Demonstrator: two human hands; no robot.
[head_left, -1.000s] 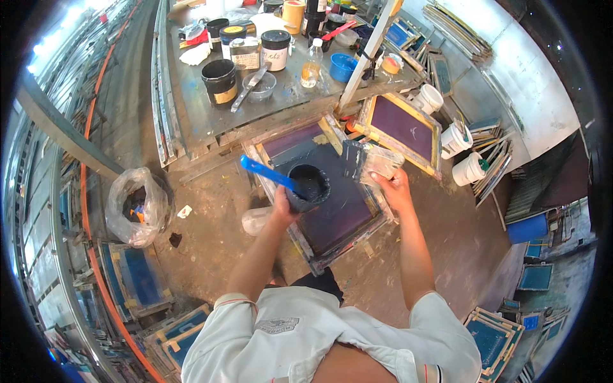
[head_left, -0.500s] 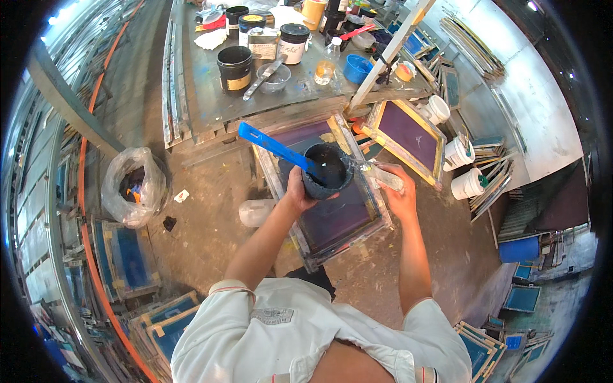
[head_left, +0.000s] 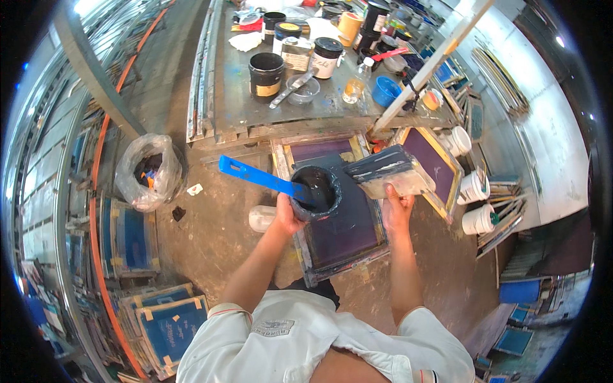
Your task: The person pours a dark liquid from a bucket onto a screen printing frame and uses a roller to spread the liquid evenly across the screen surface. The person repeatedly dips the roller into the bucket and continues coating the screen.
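Note:
My left hand (head_left: pixel 288 216) is wrapped round a dark tub of black ink (head_left: pixel 322 207), tilted so its inside shows. A blue spatula (head_left: pixel 255 177) with a slotted handle leans in the tub, its blade end in the ink. In my right hand (head_left: pixel 398 210) is a wide squeegee (head_left: pixel 391 172), gripped by its pale lower edge; black ink smears its dark blade. The squeegee is beside the tub's right rim. Beneath both hands is a framed printing screen (head_left: pixel 338 246) with a purple-dark mesh, partly hidden by the tub.
A metal worktable (head_left: pixel 236 108) ahead bears ink tubs, a bottle (head_left: pixel 355 86) and a blue bowl (head_left: pixel 385 91). A slanting post (head_left: pixel 434 60) rises at its corner. Another screen (head_left: pixel 424 156) leans at right near white buckets (head_left: pixel 474 187). A plastic rubbish bag (head_left: pixel 137 191) stands left.
The squeegee has turned so its broad inky face shows, away from the tub's rim. The tub and spatula have shifted slightly left and down in view. The whole view has swung a little.

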